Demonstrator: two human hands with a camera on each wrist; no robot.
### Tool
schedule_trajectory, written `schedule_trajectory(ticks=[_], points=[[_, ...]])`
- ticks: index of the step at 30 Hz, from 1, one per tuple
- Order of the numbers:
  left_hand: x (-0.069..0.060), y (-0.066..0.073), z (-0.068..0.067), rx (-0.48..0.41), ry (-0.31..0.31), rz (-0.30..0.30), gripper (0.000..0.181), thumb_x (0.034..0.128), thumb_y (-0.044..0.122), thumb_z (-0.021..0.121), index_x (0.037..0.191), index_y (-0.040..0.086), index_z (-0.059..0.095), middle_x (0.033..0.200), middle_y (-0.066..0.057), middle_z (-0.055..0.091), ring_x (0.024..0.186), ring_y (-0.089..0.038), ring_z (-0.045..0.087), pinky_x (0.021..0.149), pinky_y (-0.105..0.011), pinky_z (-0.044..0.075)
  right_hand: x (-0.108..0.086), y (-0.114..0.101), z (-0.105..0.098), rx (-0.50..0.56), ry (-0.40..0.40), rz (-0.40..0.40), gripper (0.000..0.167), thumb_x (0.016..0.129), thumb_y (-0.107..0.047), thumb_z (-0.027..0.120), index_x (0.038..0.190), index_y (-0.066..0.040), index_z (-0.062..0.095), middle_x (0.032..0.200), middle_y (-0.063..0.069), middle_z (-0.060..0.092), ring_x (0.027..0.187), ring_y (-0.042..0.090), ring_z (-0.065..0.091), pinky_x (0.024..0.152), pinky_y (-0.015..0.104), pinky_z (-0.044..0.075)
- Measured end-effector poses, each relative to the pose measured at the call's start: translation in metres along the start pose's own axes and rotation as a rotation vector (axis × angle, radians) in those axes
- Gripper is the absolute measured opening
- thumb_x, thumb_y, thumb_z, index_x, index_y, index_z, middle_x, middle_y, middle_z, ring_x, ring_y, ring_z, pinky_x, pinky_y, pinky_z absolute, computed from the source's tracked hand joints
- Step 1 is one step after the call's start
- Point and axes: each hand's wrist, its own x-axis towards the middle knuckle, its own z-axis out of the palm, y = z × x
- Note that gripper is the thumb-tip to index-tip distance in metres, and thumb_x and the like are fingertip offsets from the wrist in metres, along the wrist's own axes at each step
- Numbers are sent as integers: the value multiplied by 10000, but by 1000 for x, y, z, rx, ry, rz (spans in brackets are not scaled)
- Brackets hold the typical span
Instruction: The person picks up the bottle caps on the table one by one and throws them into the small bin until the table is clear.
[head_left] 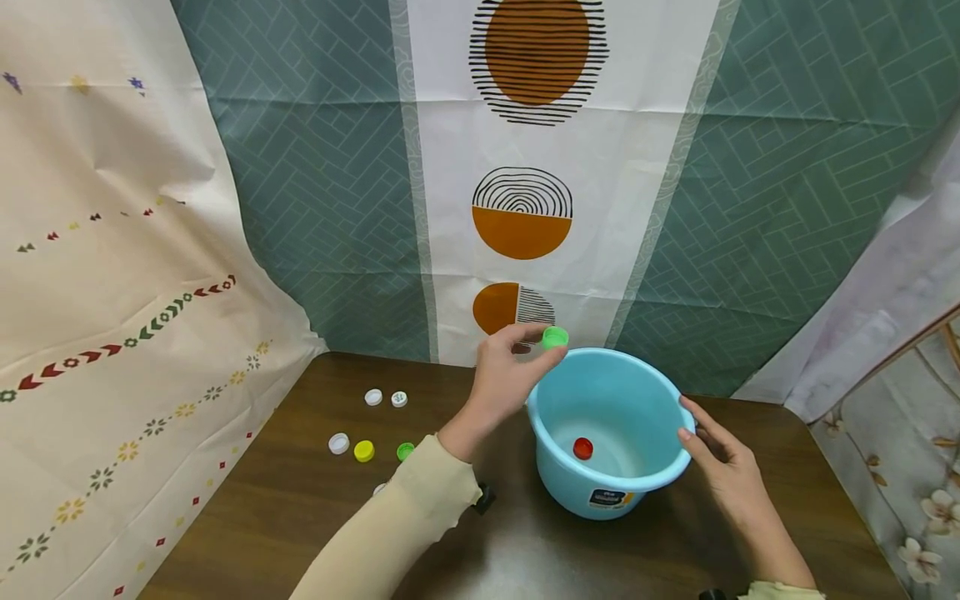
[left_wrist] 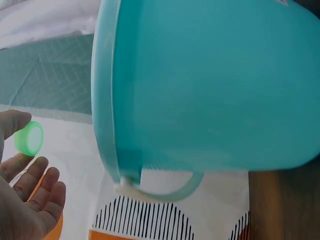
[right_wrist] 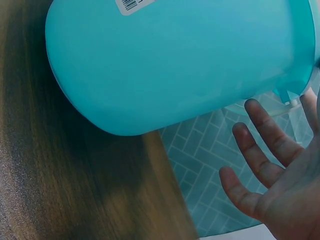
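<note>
Bright green plastic sits in my left grip point(head_left: 504, 373): a small cap point(head_left: 555, 337), pinched between the thumb and fingertips, in the middle of the head view. It is short and round, so there is no long axis to mind; what counts is how it stands to the light-blue tub point(head_left: 577, 487). In that view the cap lies just beyond the upper left of the tub's rim, and the wide mouth opens toward the lower right from my fingertips. The left wrist view shows cap and rim apart, with the cap past the rim on the open side, so I judge it to be higher than the edge. My right grip point(head_left: 723, 467) is on the opposite edge, at the right of the frame, thumb and forefinger closed on the rim, the other fingers spread apart in the right wrist view. The left is plainly the nearer hand to the cap, with the mouth between the two hands. A red cap point(head_left: 582, 448) lies inside, on the tub's floor. Left of my sleeve point(head_left: 405, 517), well apart from the tub, a yellow cap point(head_left: 364, 451) and several others rest on the table point(head_left: 285, 525).
</note>
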Motion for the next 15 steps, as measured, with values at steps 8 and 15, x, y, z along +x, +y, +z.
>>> schedule_trajectory(ticks=[8, 15], points=[[2, 9, 15, -45, -69, 3, 350, 800, 447, 698, 1107, 282, 663, 1074, 153, 627, 1016, -154, 602, 831, -308, 525, 0, 1, 1, -14, 7, 8, 503, 941, -371, 527, 1421, -348, 380, 1138, -96, 619, 965, -88, 540, 747, 117, 437], [2, 14, 28, -52, -106, -15, 358, 790, 471, 698, 1099, 293, 667, 1060, 150, 628, 1015, -135, 603, 794, -354, 535, 0, 0, 1, -25, 11, 7, 502, 939, -381, 527, 1419, -353, 383, 1128, -153, 590, 953, -87, 538, 734, 127, 449]])
